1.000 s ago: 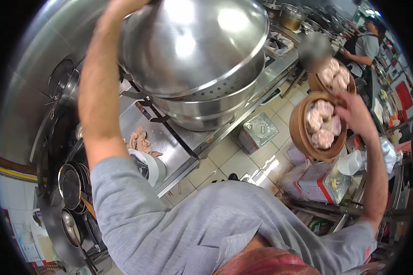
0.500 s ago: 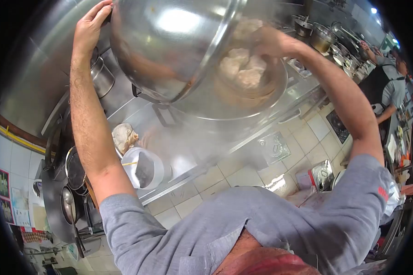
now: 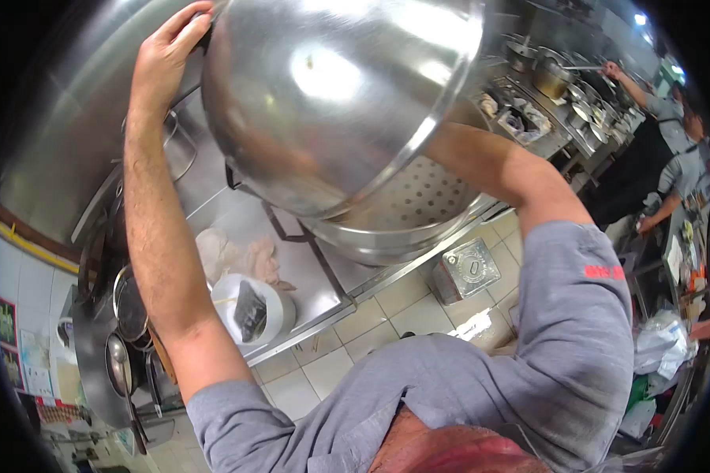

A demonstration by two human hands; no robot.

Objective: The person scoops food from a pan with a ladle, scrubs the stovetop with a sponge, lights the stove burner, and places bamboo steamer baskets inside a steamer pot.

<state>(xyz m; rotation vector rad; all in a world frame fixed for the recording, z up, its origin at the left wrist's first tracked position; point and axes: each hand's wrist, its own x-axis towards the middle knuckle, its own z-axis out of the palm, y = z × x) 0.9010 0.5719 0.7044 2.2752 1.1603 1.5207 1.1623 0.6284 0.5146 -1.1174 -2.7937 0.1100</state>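
A large domed steel lid (image 3: pixel 323 102) is held up and tilted over the steamer pot (image 3: pixel 386 240). My left hand (image 3: pixel 172 49) is closed around the dark handle at the lid's upper left. Beneath the raised lid, part of the perforated steamer tray (image 3: pixel 430 193) shows. My right forearm reaches under the lid's right edge over the pot. The lid hides my right hand and anything it holds. No bamboo basket or bun can be seen.
A white tub (image 3: pixel 272 311) and a crumpled cloth (image 3: pixel 264 262) lie on the steel counter (image 3: pixel 312 276). A square tin (image 3: pixel 465 272) stands on the floor. At the right, people (image 3: pixel 674 158) work near pots and bowls. Pans and ladles hang at the left.
Two bamboo baskets of buns were at my right hand, then one was seen in the steaming pot; now the lid covers that area. My right arm has moved under the lid. The steam has thinned.
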